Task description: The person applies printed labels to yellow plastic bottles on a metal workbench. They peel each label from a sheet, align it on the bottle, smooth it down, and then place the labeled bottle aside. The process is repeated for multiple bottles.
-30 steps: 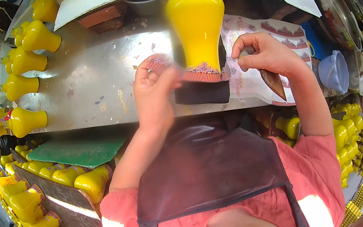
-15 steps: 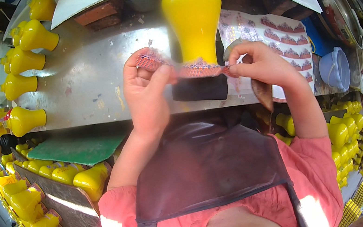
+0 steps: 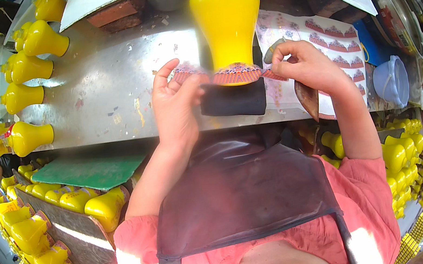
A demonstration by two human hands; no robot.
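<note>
A glossy yellow bottle (image 3: 227, 15) lies in front of me, its neck away from me and its wide base end nearest. A patterned decal strip (image 3: 237, 75) with a scalloped edge lies across that base end. My left hand (image 3: 173, 105) pinches the strip's left end, which is blurred, with the index finger raised. The strip's right end is pinched between the thumb and fingers of my right hand (image 3: 313, 65). A grey rounded piece (image 3: 271, 51) shows by my right fingertips; whether I hold it is unclear. A black pad (image 3: 233, 101) sits below the base.
Several yellow bottles (image 3: 24, 97) line the metal table's left side. A decal sheet (image 3: 340, 61) and a pale blue bucket (image 3: 390, 82) are at right. Bricks (image 3: 117, 16) lie at the back. A green board (image 3: 88, 169) covers part of a bottle crate. Other people show at both edges.
The strip's middle has come up against the bottle's base and now curves along it. Both hands have shifted slightly, and the left index finger has lifted.
</note>
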